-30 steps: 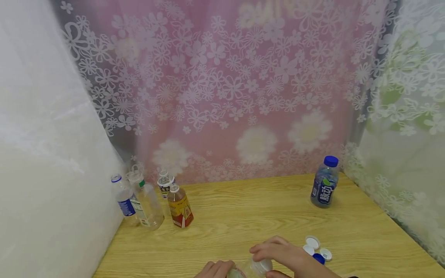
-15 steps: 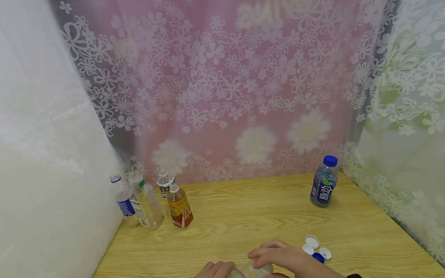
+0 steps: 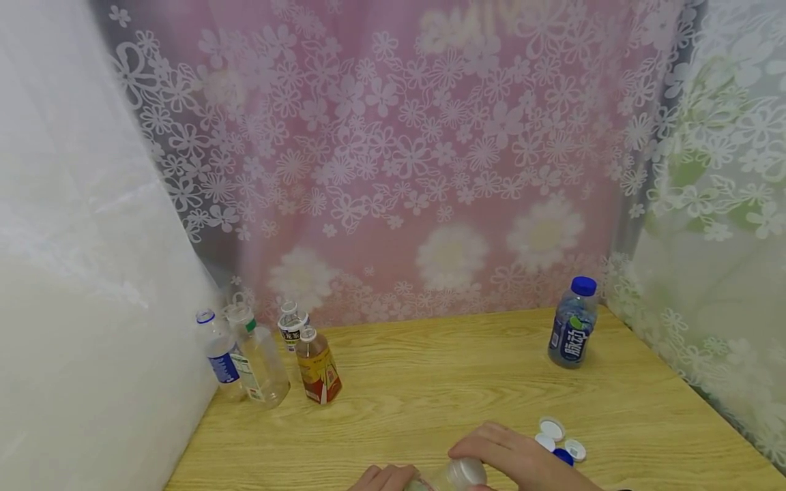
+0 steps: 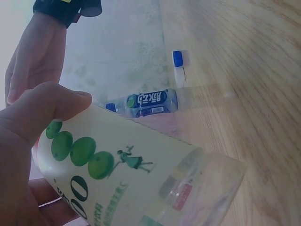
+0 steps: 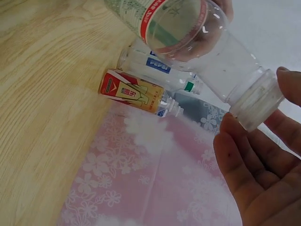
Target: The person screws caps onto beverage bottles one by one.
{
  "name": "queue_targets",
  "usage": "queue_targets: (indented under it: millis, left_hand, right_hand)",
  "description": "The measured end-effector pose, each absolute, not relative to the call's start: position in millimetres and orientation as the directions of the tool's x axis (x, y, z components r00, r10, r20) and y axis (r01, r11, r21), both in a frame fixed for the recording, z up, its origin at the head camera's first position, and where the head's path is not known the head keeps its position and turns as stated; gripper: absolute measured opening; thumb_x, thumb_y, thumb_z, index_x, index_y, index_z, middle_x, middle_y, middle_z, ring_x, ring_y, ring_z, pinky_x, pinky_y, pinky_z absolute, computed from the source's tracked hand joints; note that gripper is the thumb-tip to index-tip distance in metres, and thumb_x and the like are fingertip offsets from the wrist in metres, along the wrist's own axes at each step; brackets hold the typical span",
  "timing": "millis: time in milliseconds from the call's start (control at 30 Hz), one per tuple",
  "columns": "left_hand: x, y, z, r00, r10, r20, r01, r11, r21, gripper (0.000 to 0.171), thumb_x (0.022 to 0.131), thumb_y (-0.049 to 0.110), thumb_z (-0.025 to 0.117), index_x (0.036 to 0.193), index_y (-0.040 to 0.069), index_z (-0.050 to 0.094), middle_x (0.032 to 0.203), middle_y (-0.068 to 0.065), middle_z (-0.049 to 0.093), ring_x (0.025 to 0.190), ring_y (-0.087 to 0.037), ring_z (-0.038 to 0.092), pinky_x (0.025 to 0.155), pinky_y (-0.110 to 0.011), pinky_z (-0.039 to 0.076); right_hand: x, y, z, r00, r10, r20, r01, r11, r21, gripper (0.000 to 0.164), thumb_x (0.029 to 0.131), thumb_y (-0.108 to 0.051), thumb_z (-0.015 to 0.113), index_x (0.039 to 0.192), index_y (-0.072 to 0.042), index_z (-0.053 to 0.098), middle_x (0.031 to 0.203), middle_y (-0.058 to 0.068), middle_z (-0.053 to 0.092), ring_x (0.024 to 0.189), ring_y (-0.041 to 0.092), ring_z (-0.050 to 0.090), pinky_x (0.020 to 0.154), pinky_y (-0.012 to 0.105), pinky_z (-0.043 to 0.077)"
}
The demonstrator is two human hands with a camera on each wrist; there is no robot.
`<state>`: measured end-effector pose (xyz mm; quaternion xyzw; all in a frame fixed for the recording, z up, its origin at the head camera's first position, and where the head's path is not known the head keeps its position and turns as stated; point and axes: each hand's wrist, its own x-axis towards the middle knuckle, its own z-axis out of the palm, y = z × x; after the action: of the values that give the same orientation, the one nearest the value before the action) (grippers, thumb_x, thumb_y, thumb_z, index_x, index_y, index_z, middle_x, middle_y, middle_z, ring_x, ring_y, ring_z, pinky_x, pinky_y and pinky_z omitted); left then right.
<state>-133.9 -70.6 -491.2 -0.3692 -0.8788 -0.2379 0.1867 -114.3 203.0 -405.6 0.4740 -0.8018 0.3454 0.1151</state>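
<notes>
A clear plastic bottle (image 5: 230, 61) with a pale label bearing green fruits lies tilted between my two hands. My left hand (image 4: 28, 122) grips it around the label, thumb on top; in the head view that hand (image 3: 385, 479) shows only its knuckles at the bottom edge. At the mouth end is a translucent white cap (image 5: 256, 101). My right hand (image 5: 263, 174) pinches this cap between thumb and fingertips. From the head view, the right hand (image 3: 516, 455) reaches over the cap from the right, and the bottle's lower part is out of frame.
Several loose caps, one of them a blue cap (image 3: 563, 456) and another a white cap (image 3: 551, 429), lie beside my right hand. A blue-capped drink bottle (image 3: 572, 334) stands back right. Uncapped bottles, including one with a yellow-red label (image 3: 319, 372), stand at the left.
My right fingers have shifted slightly right around the cap, and more of the cap's top shows. The left hand keeps its grip, and the standing bottles and loose caps stay put.
</notes>
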Motion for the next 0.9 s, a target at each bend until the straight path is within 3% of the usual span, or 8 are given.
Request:
queue_targets:
  millis: [100, 333, 467, 700, 900]
  left_hand:
    - [-135.0, -70.3, -493.7, -0.613, 0.562, 0.556, 0.765, 0.599, 0.239, 0.037, 0.097, 0.051, 0.061, 0.110, 0.018, 0.072, 0.095, 0.012, 0.072, 0.078, 0.002, 0.059, 0.061, -0.012, 0.044]
    - [-132.5, -67.8, -491.2, -0.652, 0.558, 0.514, 0.732, 0.639, 0.234, 0.042, 0.097, 0.058, 0.056, 0.111, 0.021, 0.071, 0.095, 0.016, 0.070, 0.080, 0.003, 0.059, 0.063, -0.014, 0.047]
    - [-132.1, -66.9, -492.0, -0.634, 0.550, 0.544, 0.737, 0.641, 0.211, 0.040, 0.097, 0.056, 0.058, 0.110, 0.020, 0.071, 0.094, 0.015, 0.071, 0.079, 0.002, 0.060, 0.063, -0.013, 0.047]
    - [-132.2, -62.5, -493.2, -0.599, 0.540, 0.591, 0.742, 0.651, 0.156, 0.034, 0.097, 0.053, 0.061, 0.107, 0.022, 0.071, 0.094, 0.015, 0.072, 0.078, 0.002, 0.060, 0.064, -0.012, 0.046]
    - [-131.8, -59.3, -497.2, -0.625, 0.507, 0.594, 0.717, 0.674, 0.179, 0.035, 0.095, 0.054, 0.062, 0.104, 0.022, 0.073, 0.090, 0.016, 0.072, 0.075, 0.003, 0.058, 0.062, -0.013, 0.046]
  right_hand:
    - [-113.1, 201.3, -407.1, -0.550, -0.650, 0.524, -0.833, 0.382, -0.400, 0.051, 0.093, -0.017, 0.072, 0.140, -0.022, 0.052, 0.121, -0.008, 0.060, 0.098, 0.002, 0.055, 0.074, 0.017, 0.051]
    - [-111.4, 197.1, -409.6, -0.543, -0.602, 0.586, -0.834, 0.466, -0.295, 0.047, 0.092, -0.017, 0.072, 0.135, -0.023, 0.055, 0.111, -0.013, 0.059, 0.089, -0.003, 0.053, 0.072, 0.006, 0.043]
    - [-110.0, 195.0, -410.9, -0.558, -0.562, 0.610, -0.816, 0.506, -0.281, 0.043, 0.092, -0.017, 0.073, 0.131, -0.025, 0.057, 0.106, -0.015, 0.059, 0.084, -0.006, 0.051, 0.068, 0.003, 0.040]
    - [-107.5, 192.1, -410.2, -0.615, -0.519, 0.593, -0.776, 0.531, -0.339, 0.035, 0.093, -0.016, 0.072, 0.125, -0.026, 0.059, 0.100, -0.016, 0.059, 0.077, -0.008, 0.048, 0.063, 0.003, 0.039]
    - [-107.6, 197.5, -407.7, -0.655, -0.547, 0.522, -0.755, 0.509, -0.414, 0.040, 0.096, -0.021, 0.069, 0.133, -0.028, 0.056, 0.107, -0.014, 0.063, 0.085, -0.005, 0.056, 0.064, 0.014, 0.048]
